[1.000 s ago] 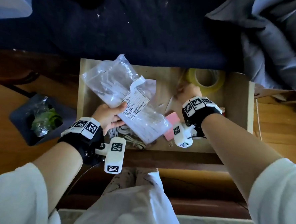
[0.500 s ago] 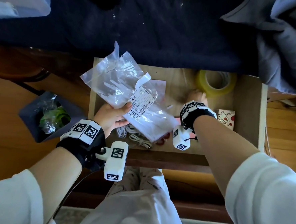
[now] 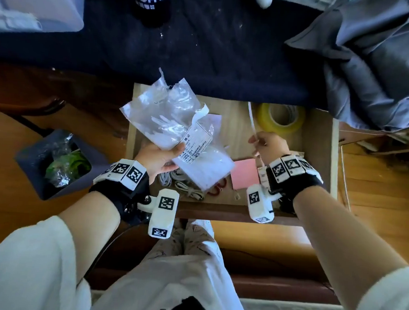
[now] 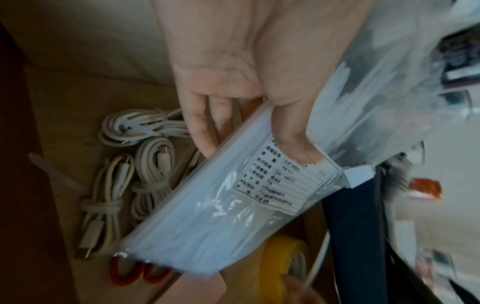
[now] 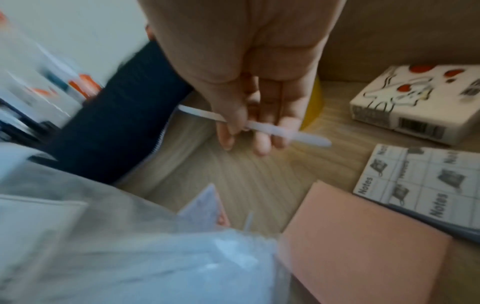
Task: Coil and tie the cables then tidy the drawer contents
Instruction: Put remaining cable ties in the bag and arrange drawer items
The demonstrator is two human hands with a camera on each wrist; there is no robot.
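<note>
- Left hand [image 3: 159,157]: grips the plastic bag [image 3: 176,134] of ties above the drawer's [image 3: 322,162] left half.
- Right hand [image 3: 267,145]: pinches a single white tie [image 3: 251,120], its long axis running toward the drawer's back edge.
- Cables [image 4: 135,164]: already bundled, lying at the drawer's front-left corner, directly under the left hand, which is nearer.
- Judgement: the tie must travel left and forward to reach them.

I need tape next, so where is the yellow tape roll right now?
In the head view, the yellow tape roll lies in the wooden drawer's far right corner, just beyond the right hand.
</note>
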